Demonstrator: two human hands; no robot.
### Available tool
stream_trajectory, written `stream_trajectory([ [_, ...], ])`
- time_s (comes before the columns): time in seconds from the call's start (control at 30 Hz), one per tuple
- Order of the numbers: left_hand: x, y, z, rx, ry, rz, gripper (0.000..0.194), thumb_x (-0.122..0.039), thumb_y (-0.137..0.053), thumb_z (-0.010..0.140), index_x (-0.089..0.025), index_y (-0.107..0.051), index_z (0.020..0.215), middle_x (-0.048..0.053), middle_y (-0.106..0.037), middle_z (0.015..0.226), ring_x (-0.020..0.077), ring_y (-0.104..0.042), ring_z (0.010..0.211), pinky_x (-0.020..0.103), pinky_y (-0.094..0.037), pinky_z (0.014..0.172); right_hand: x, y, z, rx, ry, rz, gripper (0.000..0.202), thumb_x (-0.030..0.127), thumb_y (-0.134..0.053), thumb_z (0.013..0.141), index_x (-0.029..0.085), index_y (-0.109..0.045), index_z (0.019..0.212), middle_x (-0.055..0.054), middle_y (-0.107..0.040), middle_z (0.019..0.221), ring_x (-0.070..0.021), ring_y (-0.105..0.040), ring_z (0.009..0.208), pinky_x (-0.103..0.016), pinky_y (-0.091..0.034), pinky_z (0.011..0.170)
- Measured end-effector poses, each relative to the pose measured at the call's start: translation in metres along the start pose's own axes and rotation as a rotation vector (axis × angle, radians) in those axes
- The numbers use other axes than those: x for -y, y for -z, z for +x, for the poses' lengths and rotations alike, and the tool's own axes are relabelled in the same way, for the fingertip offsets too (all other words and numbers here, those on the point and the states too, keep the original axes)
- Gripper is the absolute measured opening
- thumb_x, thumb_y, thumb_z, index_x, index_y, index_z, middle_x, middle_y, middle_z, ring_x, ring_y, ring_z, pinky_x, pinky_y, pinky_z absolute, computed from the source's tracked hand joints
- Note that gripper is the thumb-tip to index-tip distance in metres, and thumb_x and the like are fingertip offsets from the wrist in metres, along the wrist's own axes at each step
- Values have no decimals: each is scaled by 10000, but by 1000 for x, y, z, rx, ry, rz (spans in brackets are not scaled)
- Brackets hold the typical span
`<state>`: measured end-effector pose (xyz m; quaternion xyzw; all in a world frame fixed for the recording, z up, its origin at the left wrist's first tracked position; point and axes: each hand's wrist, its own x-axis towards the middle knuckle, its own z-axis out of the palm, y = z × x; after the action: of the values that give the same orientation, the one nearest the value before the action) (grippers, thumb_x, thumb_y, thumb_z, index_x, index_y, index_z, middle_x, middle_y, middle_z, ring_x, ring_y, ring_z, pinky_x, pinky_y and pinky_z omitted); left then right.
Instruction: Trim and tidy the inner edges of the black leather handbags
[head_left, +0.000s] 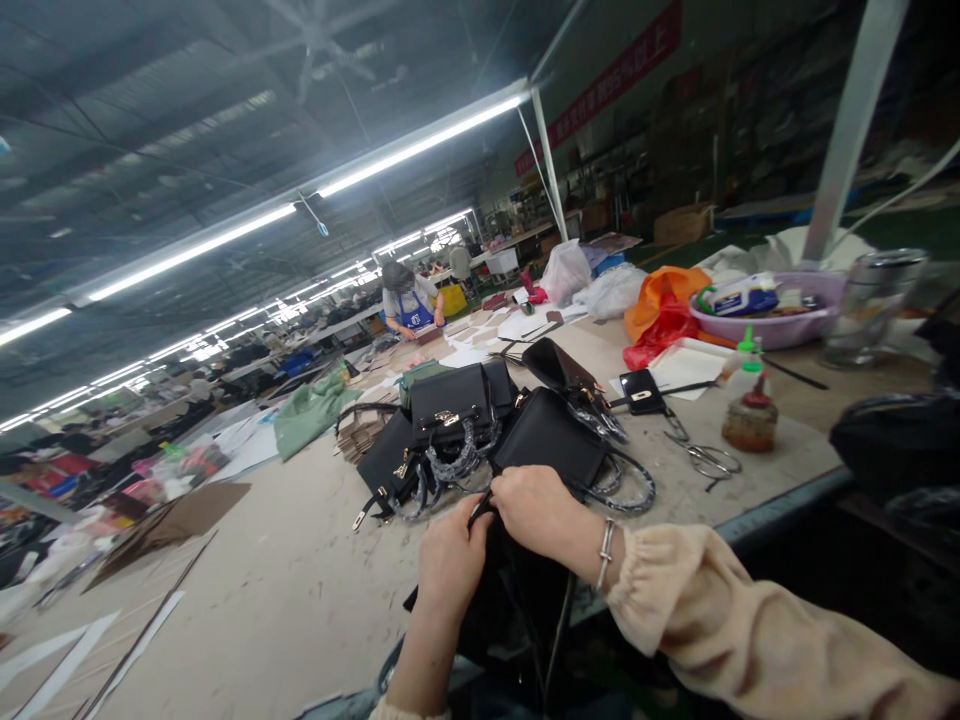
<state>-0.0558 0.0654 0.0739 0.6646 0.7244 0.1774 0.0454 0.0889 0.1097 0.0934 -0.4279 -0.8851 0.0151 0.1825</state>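
Close together at the table's near edge, my left hand [450,555] and my right hand [536,508] are both closed on a narrow black strap [481,509]. Dark black material [529,600] hangs below them, too dim to make out fully. Just beyond my fingers lies a pile of black handbags with gold clasps; one handbag [450,400] stands on top and another handbag [551,435] leans to the right. Their handles [457,462] are wrapped in clear plastic.
On the right of the table [300,560] are scissors [705,460], a brown glue bottle [750,425], a phone-like black item [641,390], a purple basin [802,325] and a glass jar [874,305]. Green cloth [311,415] and brown sheets [169,530] lie left. A person in a blue apron [412,310] works further back.
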Motion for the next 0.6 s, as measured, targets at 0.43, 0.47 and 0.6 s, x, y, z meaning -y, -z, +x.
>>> stream_trajectory([
  [0.43,7,5,4,47,-57,-73,228,-318,-492,878,-301,-651,1040,-13,-709,977,165,-639,885,222,-403,736,0,2,-1,8,-13,15,204,227,-471,871,137,-647,821,-103,-656,804,-193,-630,759,-252,-449,649],
  [0.47,6,4,4,42,-55,-69,228,-320,-484,883,-308,-654,1034,-16,-709,979,163,-639,882,222,-402,730,0,2,-1,6,-12,15,201,226,-474,870,134,-645,821,-103,-654,805,-191,-629,756,-248,-447,644],
  [0.6,-1,2,3,46,-8,-10,213,-302,-468,886,-291,-670,957,-7,-715,915,167,-640,845,226,-386,681,0,1,-1,1,-10,16,194,208,-472,866,131,-643,816,-100,-652,805,-189,-630,752,-245,-441,628],
])
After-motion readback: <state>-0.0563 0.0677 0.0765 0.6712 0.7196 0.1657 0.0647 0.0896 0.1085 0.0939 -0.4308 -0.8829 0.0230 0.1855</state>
